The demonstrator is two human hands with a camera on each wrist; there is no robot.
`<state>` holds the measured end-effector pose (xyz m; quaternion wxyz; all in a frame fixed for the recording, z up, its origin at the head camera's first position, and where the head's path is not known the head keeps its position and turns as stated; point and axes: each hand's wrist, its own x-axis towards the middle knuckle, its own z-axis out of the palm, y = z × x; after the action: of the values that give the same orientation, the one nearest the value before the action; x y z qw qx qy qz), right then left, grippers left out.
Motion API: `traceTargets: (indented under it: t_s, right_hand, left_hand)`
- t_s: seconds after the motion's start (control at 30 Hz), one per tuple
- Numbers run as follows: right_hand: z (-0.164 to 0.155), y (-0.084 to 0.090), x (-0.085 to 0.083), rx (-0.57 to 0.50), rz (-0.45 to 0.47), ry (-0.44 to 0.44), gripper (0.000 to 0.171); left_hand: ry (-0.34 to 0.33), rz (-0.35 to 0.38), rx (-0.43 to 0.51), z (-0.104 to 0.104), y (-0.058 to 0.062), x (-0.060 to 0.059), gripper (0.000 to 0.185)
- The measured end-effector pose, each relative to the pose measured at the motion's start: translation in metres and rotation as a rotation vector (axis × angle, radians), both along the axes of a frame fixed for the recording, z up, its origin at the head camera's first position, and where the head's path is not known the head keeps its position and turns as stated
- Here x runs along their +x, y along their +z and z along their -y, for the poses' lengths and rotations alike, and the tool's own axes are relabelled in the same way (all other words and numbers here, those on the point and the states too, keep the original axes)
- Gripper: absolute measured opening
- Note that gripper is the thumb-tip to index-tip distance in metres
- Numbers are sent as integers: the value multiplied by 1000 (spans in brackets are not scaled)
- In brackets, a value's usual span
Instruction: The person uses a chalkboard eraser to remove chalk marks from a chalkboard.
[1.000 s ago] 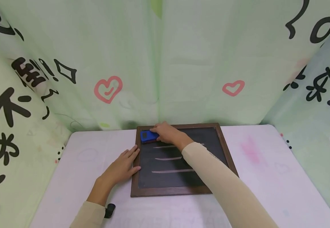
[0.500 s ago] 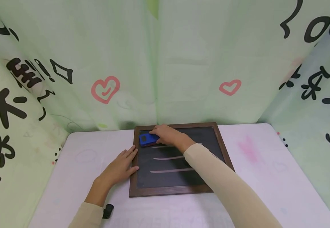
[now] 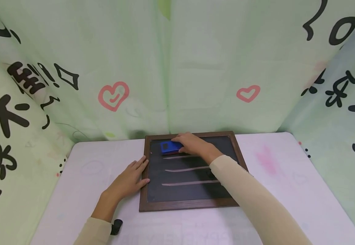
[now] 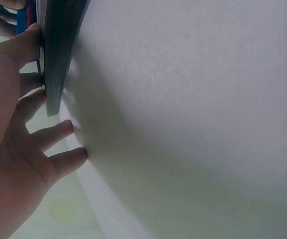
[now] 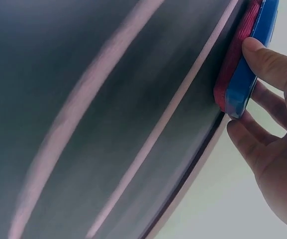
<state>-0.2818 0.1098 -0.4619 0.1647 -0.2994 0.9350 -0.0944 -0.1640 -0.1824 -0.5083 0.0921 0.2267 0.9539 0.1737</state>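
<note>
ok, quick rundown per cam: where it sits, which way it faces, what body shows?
Head: high, looking forward and down at the chalkboard on the table; both forearms, left hand, right hand on the blue eraser.
Left wrist: low by the table, looking along the frame edge; palm and fingers show.
Right wrist: close over the board, at the eraser; fingers show.
All three views share the board and eraser.

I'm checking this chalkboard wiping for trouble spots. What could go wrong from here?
1. The left hand lies flat on the table and only touches the chalkboard at its left frame, so a hard sideways stroke might shift the board.
2. The right hand holds the blue eraser above the top chalk line; a stroke along that path may miss all three lines.
3. The board sits close to the curtain; the eraser could brush it.
</note>
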Motion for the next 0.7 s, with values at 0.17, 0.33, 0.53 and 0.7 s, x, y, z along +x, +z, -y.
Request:
traceTargets:
  t_s: [0.17, 0.33, 0.53, 0.7]
  right_hand:
    - [-20, -2, -1, -10, -5, -16, 61]
    - [-41, -1, 2, -29, -29, -28, 60]
    - [-68, 0, 4, -24, -54, -56, 59]
    - [-90, -3, 8, -41, -75, -85, 59]
  left_hand:
    - [-10, -9, -1, 0, 0, 0, 75]
    - [-5, -4, -5, -1, 0, 0, 75]
    - [-6, -6, 0, -1, 0, -2, 74]
    - [-8, -4, 7, 0, 0, -2, 74]
